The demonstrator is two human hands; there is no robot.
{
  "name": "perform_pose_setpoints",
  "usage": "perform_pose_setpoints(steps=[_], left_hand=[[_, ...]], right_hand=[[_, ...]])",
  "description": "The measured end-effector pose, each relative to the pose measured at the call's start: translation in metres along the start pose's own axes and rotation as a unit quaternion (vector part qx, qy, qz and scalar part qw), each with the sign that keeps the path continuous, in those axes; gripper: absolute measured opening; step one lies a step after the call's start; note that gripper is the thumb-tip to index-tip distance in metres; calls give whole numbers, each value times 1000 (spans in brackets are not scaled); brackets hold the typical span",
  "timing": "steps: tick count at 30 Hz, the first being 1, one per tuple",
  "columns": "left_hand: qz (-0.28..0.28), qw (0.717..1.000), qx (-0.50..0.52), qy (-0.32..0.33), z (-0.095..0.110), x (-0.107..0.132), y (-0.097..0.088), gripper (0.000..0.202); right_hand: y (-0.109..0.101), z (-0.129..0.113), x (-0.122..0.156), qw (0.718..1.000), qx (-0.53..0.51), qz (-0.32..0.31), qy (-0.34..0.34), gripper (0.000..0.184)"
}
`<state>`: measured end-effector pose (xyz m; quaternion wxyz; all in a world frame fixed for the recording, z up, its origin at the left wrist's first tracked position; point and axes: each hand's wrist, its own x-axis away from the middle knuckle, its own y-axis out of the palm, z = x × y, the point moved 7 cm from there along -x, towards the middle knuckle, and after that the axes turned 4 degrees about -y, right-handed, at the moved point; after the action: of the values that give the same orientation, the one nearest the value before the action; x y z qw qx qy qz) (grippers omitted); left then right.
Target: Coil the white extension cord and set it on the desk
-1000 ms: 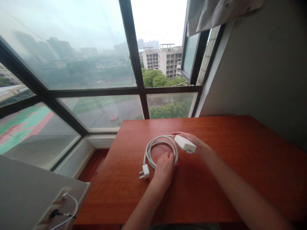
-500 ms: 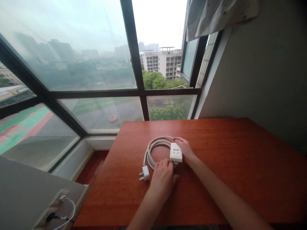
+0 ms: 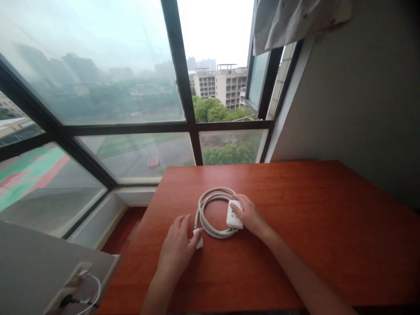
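A white power strip socket [image 3: 231, 221] lies on the table, with my right hand [image 3: 251, 214] gripping its right side, thumb across its top face. The pale cord [image 3: 205, 218] rests in a loose coil left of the socket. At the cord's other end is a white plug [image 3: 199, 241]. My left hand [image 3: 177, 240] reaches over this plug, thumb across it and fingers spread on the far side. The hand hides part of the plug, including its prongs.
The reddish-brown wooden table [image 3: 295, 192] stands against a dark-framed window [image 3: 193, 127]. At lower left, a wall outlet [image 3: 65, 297] has a black plug and a white cable in it. A curtain [image 3: 295, 22] hangs at upper right.
My left hand has moved left from beside the socket to the plug. My right hand has shifted its thumb onto the socket's top, and the socket sits slightly further left and nearer.
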<state>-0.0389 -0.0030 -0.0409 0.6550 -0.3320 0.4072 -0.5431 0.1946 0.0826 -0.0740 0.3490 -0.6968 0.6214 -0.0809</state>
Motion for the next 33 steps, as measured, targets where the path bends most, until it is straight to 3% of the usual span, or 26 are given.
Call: perform_pose_setpoints(steps=[3,6,9,14,23,27,33], left_hand=[[-65,994,80,30,4,8,8,52],[-92,984,145,44,8,13,10,58],[-86,980,180,15,2,11,9,44],[-49,974,222,-18,-7,-3,10,36],[-51,971,234,-22,-8,0,10,36],[-50,980,191,7,-8,5,8,38],[-22,991,131,-7,0,7,17,46]], right_hand=[[-1,-5,11,999,-18,-32,-23,40],[-2,-6,19,998,-22,-46,-32,50],[-2,-7,22,997,-25,-62,-44,58],[-4,-11,25,994,-7,-81,-77,54],[2,-12,28,994,36,-66,-75,52],[2,-14,28,994,37,-79,-72,52],[3,-23,35,991,34,-122,-51,72]])
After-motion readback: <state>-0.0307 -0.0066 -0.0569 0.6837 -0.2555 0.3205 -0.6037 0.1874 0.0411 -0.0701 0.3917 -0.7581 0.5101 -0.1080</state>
